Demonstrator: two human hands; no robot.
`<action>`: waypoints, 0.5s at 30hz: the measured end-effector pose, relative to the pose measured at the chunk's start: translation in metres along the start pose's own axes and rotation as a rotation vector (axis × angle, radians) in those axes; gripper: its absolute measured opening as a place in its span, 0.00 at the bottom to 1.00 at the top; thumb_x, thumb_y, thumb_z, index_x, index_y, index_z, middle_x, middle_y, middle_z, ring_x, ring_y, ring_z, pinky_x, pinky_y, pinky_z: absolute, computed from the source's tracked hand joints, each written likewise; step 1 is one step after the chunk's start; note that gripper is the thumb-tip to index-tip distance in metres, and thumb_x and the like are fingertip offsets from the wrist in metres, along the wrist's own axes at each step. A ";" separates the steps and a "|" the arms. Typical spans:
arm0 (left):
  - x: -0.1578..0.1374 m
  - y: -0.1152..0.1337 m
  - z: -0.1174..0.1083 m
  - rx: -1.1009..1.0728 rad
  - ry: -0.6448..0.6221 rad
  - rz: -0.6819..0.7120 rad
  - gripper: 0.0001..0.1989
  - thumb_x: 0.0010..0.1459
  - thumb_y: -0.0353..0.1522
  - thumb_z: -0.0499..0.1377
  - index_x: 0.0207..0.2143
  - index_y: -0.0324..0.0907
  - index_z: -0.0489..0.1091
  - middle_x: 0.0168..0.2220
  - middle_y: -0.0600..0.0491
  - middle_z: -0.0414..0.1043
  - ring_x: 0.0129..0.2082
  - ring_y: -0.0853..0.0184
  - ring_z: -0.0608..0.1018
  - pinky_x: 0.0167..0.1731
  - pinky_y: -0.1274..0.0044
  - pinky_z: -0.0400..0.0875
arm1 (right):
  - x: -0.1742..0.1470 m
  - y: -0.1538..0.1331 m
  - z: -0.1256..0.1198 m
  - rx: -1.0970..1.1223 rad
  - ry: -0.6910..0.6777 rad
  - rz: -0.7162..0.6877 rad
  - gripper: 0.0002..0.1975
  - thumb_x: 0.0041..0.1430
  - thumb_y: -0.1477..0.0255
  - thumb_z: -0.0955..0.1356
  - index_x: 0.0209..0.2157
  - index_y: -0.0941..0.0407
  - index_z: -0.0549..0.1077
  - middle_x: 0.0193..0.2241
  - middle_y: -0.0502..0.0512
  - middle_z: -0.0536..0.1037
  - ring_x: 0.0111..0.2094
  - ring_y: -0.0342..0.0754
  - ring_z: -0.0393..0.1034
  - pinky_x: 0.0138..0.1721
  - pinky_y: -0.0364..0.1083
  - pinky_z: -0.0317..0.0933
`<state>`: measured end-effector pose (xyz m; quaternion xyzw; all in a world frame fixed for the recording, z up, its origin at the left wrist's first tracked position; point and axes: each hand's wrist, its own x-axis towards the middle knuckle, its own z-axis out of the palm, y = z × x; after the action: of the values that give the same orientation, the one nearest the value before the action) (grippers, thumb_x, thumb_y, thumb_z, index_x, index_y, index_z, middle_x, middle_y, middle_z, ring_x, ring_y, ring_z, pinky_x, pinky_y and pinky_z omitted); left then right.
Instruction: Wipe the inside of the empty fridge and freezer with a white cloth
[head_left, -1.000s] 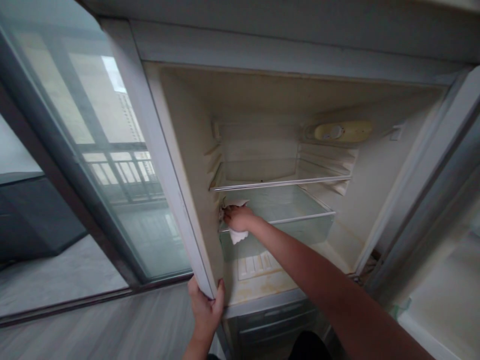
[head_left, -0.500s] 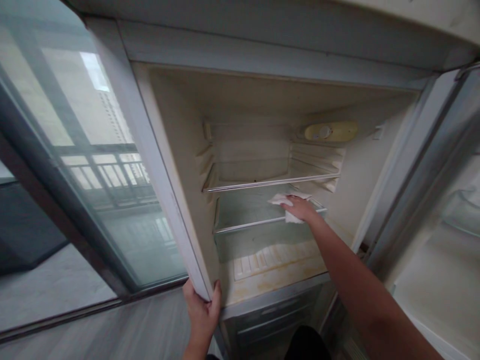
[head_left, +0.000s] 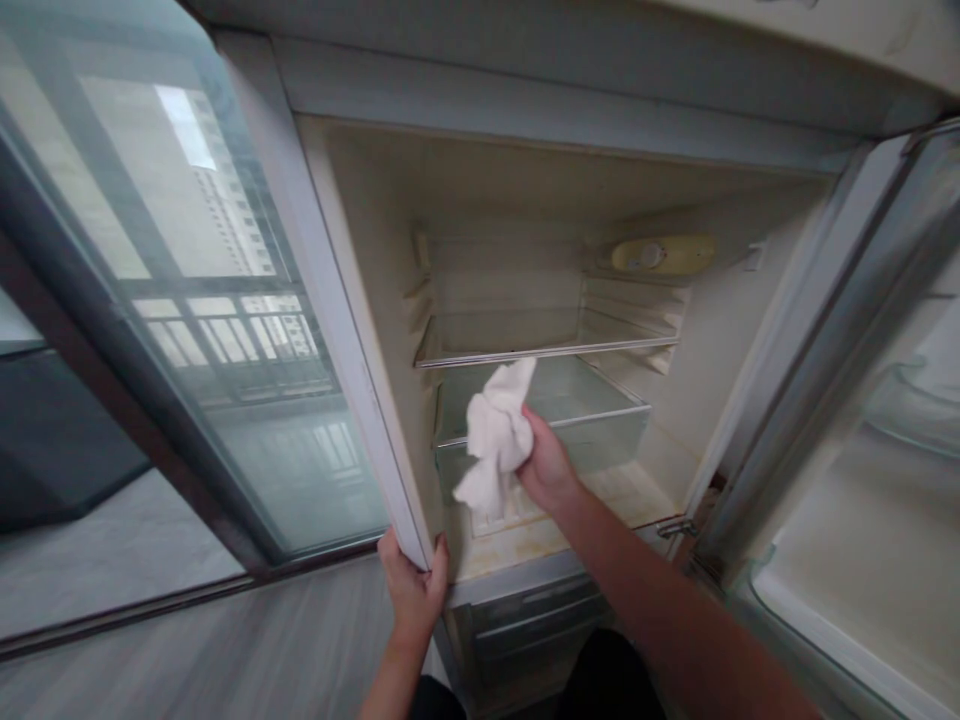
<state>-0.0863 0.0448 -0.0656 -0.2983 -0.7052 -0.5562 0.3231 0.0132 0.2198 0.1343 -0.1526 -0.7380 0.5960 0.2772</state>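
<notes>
"So, where is the white cloth (head_left: 495, 435)?"

"It is in front of the shelves in the fridge (head_left: 555, 115), near the middle of the fridge's open front. I can't tell if it is a little way inside."

"Who has it?"

"The right hand (head_left: 551, 470). Its fingers are squeezed on one side of the cloth, and the rest sticks out, all crumpled."

"And the left hand (head_left: 415, 580)?"

"Its fingers grip the fridge's left edge, down near the bottom corner. The thumb is on the inner side."

"What else is in the fridge?"

"There is a top glass shelf (head_left: 510, 330), with a lower glass shelf (head_left: 589, 387) under it. A yellow box (head_left: 686, 255) with a round knob is high on the fridge's right side."

"And next to it?"

"The open door (head_left: 885, 520) is on the fridge's right. A big window (head_left: 322, 480) is on its left."
</notes>
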 end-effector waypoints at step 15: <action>-0.006 -0.013 0.003 0.019 -0.028 -0.026 0.29 0.50 0.44 0.61 0.51 0.37 0.67 0.43 0.42 0.72 0.45 0.48 0.77 0.44 0.59 0.76 | -0.022 0.027 0.131 0.389 0.091 -0.346 0.31 0.71 0.50 0.58 0.64 0.55 0.64 0.60 0.61 0.71 0.63 0.51 0.64 0.65 0.50 0.56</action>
<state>-0.0931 0.0445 -0.0780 -0.2939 -0.7188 -0.5491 0.3089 -0.0490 0.1100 0.0857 0.0055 -0.6114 0.6628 0.4323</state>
